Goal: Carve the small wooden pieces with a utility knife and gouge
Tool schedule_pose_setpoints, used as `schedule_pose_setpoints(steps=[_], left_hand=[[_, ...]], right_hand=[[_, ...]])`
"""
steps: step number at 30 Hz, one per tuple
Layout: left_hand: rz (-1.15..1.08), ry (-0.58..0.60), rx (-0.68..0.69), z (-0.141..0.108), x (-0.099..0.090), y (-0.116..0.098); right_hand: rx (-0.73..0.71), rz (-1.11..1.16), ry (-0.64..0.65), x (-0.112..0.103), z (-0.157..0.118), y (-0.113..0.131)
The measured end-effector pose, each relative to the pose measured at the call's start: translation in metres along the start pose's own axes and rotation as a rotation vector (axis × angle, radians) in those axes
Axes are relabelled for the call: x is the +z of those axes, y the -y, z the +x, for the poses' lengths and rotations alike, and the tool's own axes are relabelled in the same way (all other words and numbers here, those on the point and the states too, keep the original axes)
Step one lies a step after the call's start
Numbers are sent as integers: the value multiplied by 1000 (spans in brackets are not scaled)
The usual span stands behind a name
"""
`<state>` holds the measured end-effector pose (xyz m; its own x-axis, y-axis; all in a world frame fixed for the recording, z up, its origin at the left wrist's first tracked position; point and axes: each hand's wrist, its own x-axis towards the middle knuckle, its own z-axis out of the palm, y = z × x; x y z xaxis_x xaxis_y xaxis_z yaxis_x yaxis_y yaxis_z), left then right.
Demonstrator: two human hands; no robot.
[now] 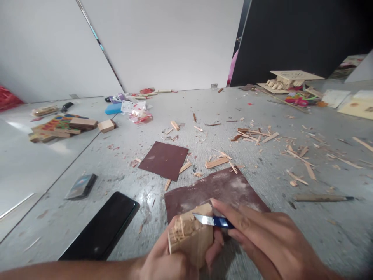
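A pale wooden block (196,243) with rough cuts on its upper left part is gripped in my left hand (166,258), fingers wrapped round it from below. My right hand (265,237) is closed on a carving knife (223,222) with a blue handle. The bright blade tip lies against the top of the block, close to the carved part. Just beyond both hands, a large brown sheet of sandpaper (221,190) lies dusted with pale powder. A smaller sandpaper square (164,159) is behind it to the left.
A black phone (101,227) and a small dark-edged box (81,186) lie to the left. Wood shavings (253,134) are scattered at the middle and right. A pencil-like stick (322,198) is at the right. Wooden blocks (83,124) and wrapped packets (136,111) sit farther back.
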<state>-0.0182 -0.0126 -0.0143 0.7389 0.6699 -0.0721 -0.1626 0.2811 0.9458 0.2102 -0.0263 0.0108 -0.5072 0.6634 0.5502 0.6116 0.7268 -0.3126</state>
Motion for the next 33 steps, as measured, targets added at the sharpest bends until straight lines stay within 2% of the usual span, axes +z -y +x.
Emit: schedule_pose_setpoints(steps=[6,10,12,16,17,20,24,30,33], left_hand=[[-414,-48,-6,4,5,10],[-507,-53,-23,5,10,5],[-503,-25,-48,2,11,-1],[-439,89,-85,-5,7,-7],[-431,107,-96,-5,5,-6],[-463,166,-95,0,2,-3],[-509,126,-85,6,3,-6],[-387,28,-190,8,10,-24],[-285,-33,-156,9,10,-23]], right_hand=[[-76,-93,77,5,-6,-13],[-70,-146,136,3,-6,-26],[-26,-208,132,-1,-3,-43],[242,-377,-32,-16,6,-70],[268,-350,-58,-19,8,-69],[117,-181,-91,-25,13,-47],[-64,-134,-86,-24,9,-18],[-83,-118,-16,-22,9,-15],[-95,-111,-34,-22,9,-17]])
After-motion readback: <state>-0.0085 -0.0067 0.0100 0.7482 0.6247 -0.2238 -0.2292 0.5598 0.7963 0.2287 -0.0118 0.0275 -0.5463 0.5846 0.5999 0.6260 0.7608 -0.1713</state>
